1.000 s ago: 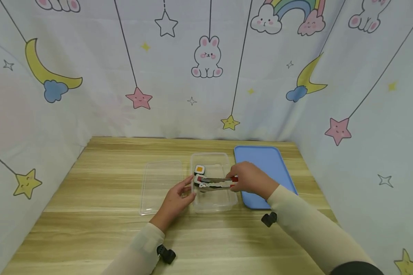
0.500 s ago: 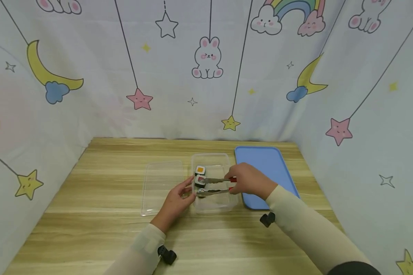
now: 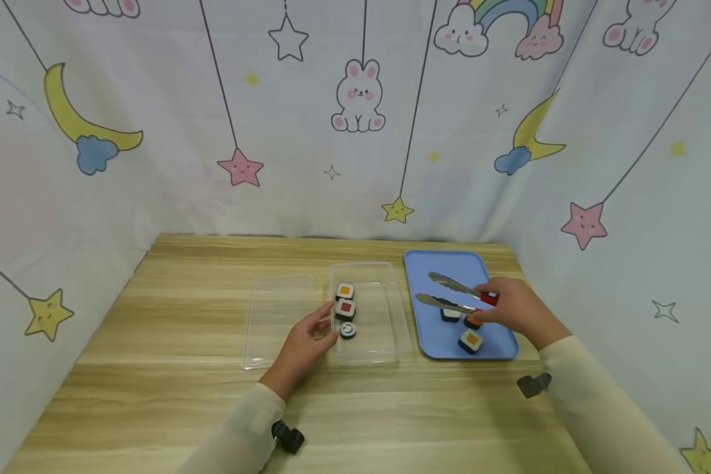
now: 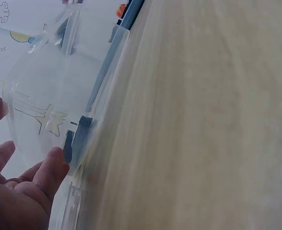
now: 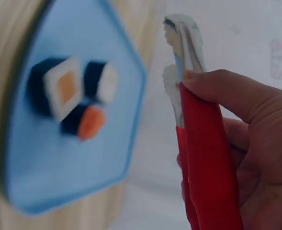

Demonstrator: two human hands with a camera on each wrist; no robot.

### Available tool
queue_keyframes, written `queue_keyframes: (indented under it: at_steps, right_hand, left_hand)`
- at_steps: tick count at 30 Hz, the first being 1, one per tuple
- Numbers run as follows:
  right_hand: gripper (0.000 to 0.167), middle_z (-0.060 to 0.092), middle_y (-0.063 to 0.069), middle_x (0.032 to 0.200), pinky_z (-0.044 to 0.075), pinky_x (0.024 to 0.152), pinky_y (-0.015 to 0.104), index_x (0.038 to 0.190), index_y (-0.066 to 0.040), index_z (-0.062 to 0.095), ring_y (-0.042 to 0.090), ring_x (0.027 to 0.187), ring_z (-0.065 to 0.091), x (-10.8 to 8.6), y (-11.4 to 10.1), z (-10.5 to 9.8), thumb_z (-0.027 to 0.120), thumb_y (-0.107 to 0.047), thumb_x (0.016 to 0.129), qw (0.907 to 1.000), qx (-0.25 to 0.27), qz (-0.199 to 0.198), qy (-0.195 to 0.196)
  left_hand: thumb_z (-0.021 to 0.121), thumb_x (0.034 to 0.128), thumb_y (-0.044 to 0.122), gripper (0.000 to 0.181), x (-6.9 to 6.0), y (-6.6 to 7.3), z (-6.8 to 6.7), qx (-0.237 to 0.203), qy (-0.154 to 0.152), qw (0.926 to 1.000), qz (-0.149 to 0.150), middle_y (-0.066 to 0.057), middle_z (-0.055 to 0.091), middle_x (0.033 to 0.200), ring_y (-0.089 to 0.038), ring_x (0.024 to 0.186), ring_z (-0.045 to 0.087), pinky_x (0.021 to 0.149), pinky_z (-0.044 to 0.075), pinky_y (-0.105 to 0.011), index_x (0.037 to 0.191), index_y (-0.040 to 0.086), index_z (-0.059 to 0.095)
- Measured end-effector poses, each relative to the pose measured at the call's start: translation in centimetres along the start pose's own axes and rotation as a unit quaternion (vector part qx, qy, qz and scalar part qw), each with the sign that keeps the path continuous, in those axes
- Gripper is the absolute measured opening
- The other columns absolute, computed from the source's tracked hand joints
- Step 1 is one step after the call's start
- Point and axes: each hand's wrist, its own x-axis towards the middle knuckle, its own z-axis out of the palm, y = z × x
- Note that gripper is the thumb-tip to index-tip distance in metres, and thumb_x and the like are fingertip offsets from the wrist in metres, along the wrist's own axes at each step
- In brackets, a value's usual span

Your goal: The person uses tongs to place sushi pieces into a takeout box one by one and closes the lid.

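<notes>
My right hand (image 3: 518, 309) grips red-handled metal tongs (image 5: 210, 158) above the blue tray (image 3: 438, 263). The tong tips stand apart with nothing between them. Below them on the tray lie a square sushi roll with an orange centre (image 3: 471, 340), an orange-topped roll (image 3: 473, 321) and a white-topped piece (image 3: 450, 315), partly covered in the head view. My left hand (image 3: 305, 339) touches the left wall of a clear plastic box (image 3: 370, 265) with spread fingers. Inside, along that wall, sit a yellow-orange-centred roll (image 3: 345, 291), a red-centred roll (image 3: 345, 309) and a small round roll (image 3: 347, 330).
A clear lid (image 3: 278, 322) lies on the wooden table (image 3: 332, 415), left of the box and partly behind my left hand. The tray stands close to the box's right side. A patterned curtain (image 3: 308, 197) hangs at the back and both sides.
The tongs, nearly together over the small round roll a second ago, spread apart there, leaving it in the box. My right hand has since carried them right, over the tray. My left hand stays put.
</notes>
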Motion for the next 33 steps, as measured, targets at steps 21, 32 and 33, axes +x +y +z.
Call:
queue_keyframes:
  at_steps: [21, 32, 33]
  right_hand:
    - [0.048, 0.072, 0.012, 0.100, 0.050, 0.067, 0.035, 0.119, 0.003, 0.076, 0.021, 0.079, 0.058, -2.8, 3.6, 1.9, 0.090, -0.022, 0.080, 0.9981, -0.019, 0.059, -0.005]
    - [0.046, 0.071, 0.012, 0.099, 0.051, 0.065, 0.034, 0.120, 0.000, 0.076, 0.023, 0.080, 0.059, -1.7, 2.4, 0.4, 0.088, -0.022, 0.082, 0.9988, 0.007, 0.043, 0.024]
    - [0.046, 0.071, 0.012, 0.099, 0.051, 0.066, 0.034, 0.121, 0.000, 0.076, 0.023, 0.081, 0.059, -1.5, 2.1, 0.2, 0.088, -0.022, 0.083, 0.9989, 0.009, 0.039, 0.024]
  left_hand:
    - [0.074, 0.0935, 0.005, 0.065, 0.0, -0.2, -0.1, -0.001, -0.005, 1.0000, 0.002, -0.012, 0.049, 0.157, -0.034, 0.131, 0.060, 0.101, 0.055, -0.045, 0.154, 0.014, 0.053]
    - [0.073, 0.0938, 0.004, 0.065, 0.1, -0.4, 0.0, 0.001, -0.004, 1.0000, 0.006, -0.012, 0.049, 0.157, -0.035, 0.131, 0.059, 0.101, 0.055, -0.045, 0.154, 0.013, 0.052]
    - [0.073, 0.0938, 0.004, 0.065, 0.1, -0.4, 0.0, 0.001, -0.003, 1.0000, 0.005, -0.012, 0.049, 0.157, -0.034, 0.132, 0.059, 0.101, 0.054, -0.045, 0.154, 0.013, 0.052]
